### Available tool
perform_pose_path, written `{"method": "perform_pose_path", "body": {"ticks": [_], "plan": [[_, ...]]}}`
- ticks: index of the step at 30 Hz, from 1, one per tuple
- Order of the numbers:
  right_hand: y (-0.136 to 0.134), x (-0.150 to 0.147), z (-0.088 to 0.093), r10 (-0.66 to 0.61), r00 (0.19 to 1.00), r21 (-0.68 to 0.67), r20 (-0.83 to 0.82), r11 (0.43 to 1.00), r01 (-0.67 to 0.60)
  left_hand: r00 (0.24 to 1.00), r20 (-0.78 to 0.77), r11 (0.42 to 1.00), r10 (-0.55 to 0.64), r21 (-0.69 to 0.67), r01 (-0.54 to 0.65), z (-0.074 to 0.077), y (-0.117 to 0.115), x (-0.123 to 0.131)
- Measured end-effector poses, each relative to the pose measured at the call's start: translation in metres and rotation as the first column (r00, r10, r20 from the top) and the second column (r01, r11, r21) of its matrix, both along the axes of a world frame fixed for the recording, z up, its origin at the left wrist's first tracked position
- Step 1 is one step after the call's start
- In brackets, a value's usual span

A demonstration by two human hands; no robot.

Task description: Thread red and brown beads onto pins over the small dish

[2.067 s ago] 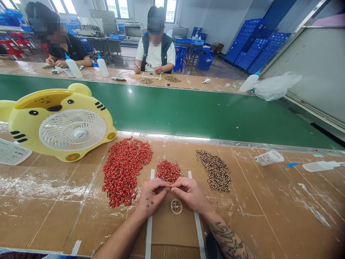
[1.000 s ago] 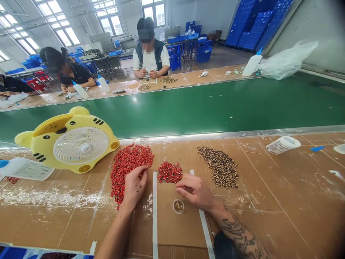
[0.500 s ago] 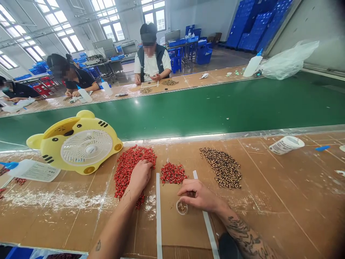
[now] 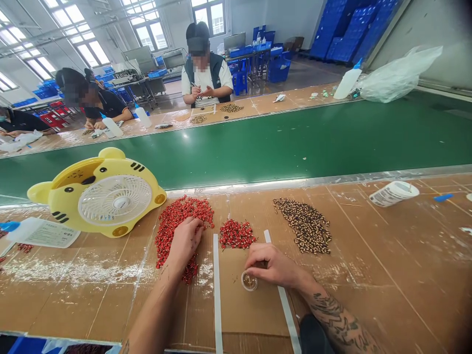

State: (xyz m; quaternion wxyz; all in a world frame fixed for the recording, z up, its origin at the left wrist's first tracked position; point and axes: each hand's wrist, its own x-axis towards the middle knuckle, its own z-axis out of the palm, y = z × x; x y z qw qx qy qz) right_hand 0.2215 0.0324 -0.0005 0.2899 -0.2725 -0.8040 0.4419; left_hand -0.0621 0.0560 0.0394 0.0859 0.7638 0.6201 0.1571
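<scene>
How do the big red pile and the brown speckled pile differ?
The big red pile is bright red, the brown speckled pile dark with pale flecks. The left hand rests on it; no hand touches the brown speckled pile. Both are loose small pieces on cardboard.

And here we are on a wide factory floor! Tall windows (image 4: 77,29) pour daylight in along the left, with another window (image 4: 208,14) dead ahead in the white end wall (image 4: 295,19). Over on the right, look at that, stacks of blue crates (image 4: 332,34) climb high against the wall, and a blue stool (image 4: 240,83) sits by a long table (image 4: 245,59) carrying a monitor (image 4: 235,42). Steel workbenches (image 4: 145,83) line up toward the back, red crates (image 4: 49,120) sit low on the left, and a grey floor (image 4: 306,73) gleams under it all. Up close, a green conveyor belt (image 4: 258,142) runs right across the view, with a pale partition (image 4: 442,29) closing off the right side!
</scene>
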Motion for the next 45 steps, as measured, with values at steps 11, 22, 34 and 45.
{"method": "perform_pose_path", "body": {"ticks": [11,22,34,45], "plan": [[-0.001,0.002,0.001,0.016,0.999,-0.01,0.039,1.0,-0.016,0.972,0.232,0.997,0.047,0.048,-0.06,-0.002,-0.005,-0.013],[-0.001,0.002,0.005,0.053,0.997,-0.013,0.056,0.999,-0.052,0.838,0.498,0.97,0.223,-0.029,-0.241,-0.003,-0.008,-0.02],[0.0,0.007,0.004,0.116,0.992,0.005,0.057,0.993,-0.116,0.593,0.761,0.958,0.263,-0.278,-0.069,-0.017,-0.034,0.029],[0.0,0.008,0.01,0.104,0.988,0.027,0.116,0.994,-0.108,0.969,0.246,0.972,0.0,-0.227,0.058,-0.001,-0.093,0.012]]}}
